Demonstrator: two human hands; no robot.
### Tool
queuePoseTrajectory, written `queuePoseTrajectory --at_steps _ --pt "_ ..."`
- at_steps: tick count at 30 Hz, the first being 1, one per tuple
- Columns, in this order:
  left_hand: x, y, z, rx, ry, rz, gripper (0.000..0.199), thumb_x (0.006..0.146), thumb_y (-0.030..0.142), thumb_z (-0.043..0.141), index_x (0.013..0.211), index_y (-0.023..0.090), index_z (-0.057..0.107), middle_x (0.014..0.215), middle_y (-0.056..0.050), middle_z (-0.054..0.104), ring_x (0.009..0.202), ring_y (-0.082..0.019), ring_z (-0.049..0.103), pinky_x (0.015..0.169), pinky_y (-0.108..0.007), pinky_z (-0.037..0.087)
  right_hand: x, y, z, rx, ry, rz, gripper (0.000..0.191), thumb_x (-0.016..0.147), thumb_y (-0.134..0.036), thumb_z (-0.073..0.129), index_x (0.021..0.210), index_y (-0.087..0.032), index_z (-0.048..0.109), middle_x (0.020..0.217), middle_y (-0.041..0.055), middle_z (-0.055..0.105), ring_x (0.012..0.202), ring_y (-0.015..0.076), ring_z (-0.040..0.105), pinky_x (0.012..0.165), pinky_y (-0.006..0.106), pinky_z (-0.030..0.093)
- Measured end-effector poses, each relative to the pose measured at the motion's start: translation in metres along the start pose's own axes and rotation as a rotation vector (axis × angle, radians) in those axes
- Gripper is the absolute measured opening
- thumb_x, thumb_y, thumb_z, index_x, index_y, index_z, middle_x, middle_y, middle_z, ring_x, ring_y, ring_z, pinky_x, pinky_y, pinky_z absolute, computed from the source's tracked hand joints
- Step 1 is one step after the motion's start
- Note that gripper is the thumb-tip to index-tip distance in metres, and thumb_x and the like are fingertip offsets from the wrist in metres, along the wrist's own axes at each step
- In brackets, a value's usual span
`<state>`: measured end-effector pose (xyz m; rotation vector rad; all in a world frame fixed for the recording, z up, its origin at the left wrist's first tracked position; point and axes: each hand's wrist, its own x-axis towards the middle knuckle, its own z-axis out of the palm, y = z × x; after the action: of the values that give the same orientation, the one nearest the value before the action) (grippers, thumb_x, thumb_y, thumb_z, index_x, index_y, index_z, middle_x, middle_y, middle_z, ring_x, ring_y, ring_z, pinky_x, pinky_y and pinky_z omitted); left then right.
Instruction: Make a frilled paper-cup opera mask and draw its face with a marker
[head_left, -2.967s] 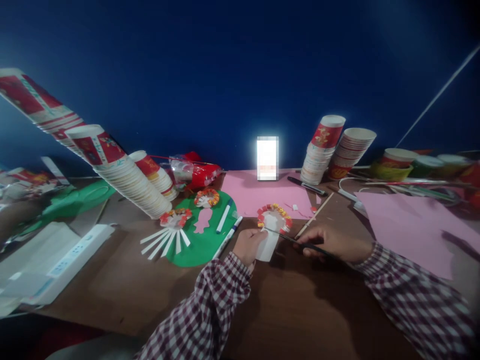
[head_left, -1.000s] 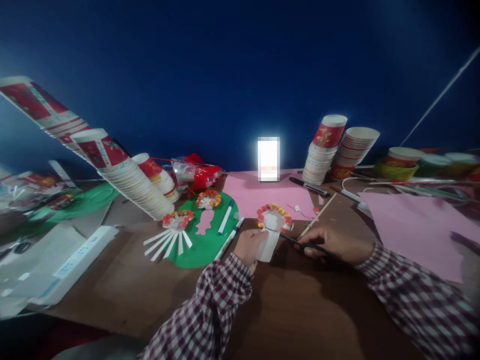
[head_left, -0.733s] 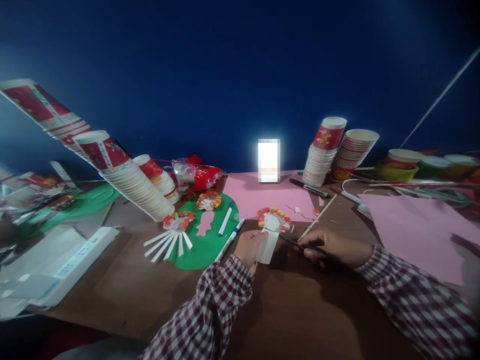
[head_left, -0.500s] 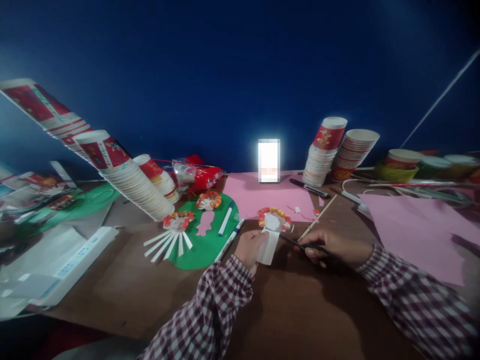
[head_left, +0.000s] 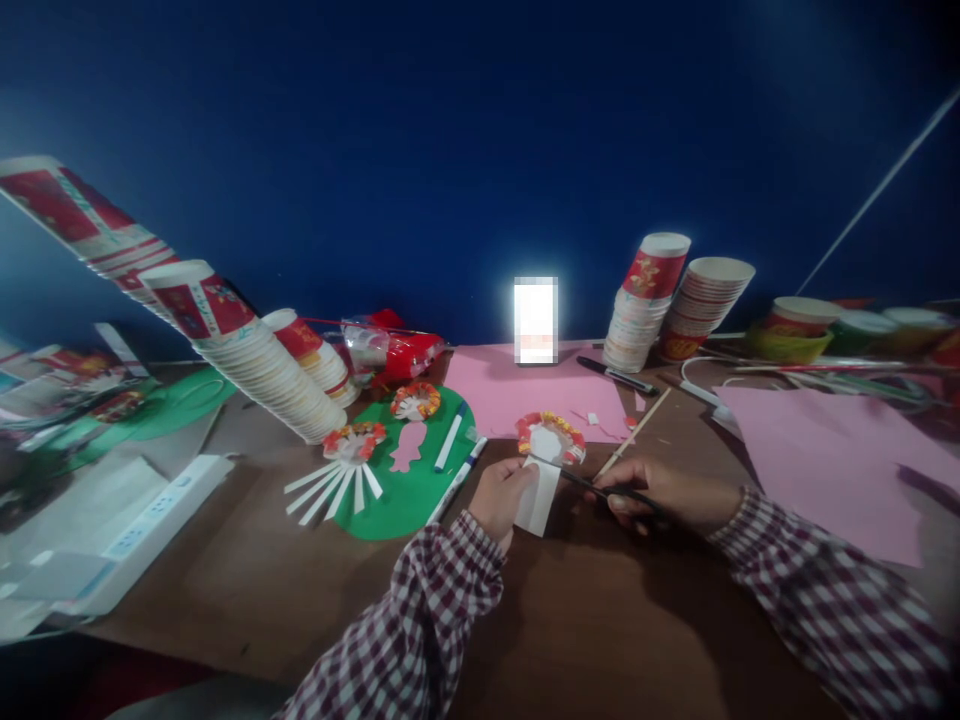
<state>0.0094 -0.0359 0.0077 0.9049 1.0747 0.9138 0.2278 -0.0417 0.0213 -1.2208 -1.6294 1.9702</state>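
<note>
The left hand [head_left: 499, 497] pinches a cut paper piece [head_left: 538, 505], hiding one edge; the right hand [head_left: 660, 490] grips a dark tool [head_left: 577, 481], perhaps scissors, its handle end partly covered.

Right of the green sheet [head_left: 405, 500], the right fingers [head_left: 626, 468] covered part of the dark tool [head_left: 576, 480] from me; far left of it, clutter [head_left: 56, 365] was cut off, blurred.
</note>
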Motion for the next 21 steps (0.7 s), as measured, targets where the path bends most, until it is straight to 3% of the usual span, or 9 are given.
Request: queuePoseTrajectory --at_steps 21 --pt "-0.0011 0.0035 0.0024 -0.003 0.045 0.015 0.027 0.063 0.033 0.065 0.075 0.009 0.063 0.068 -0.006 0.062 0.062 -0.014 0.053 0.061 -0.026 0.039 -0.0012 -0.0082 0.0034 -0.050 0.048 0.006 0.043 0.070 -0.051 0.059 0.089 -0.013 0.061 0.056 -0.0018 0.052 0.042 0.0053 0.047 0.033 0.013 0.023"
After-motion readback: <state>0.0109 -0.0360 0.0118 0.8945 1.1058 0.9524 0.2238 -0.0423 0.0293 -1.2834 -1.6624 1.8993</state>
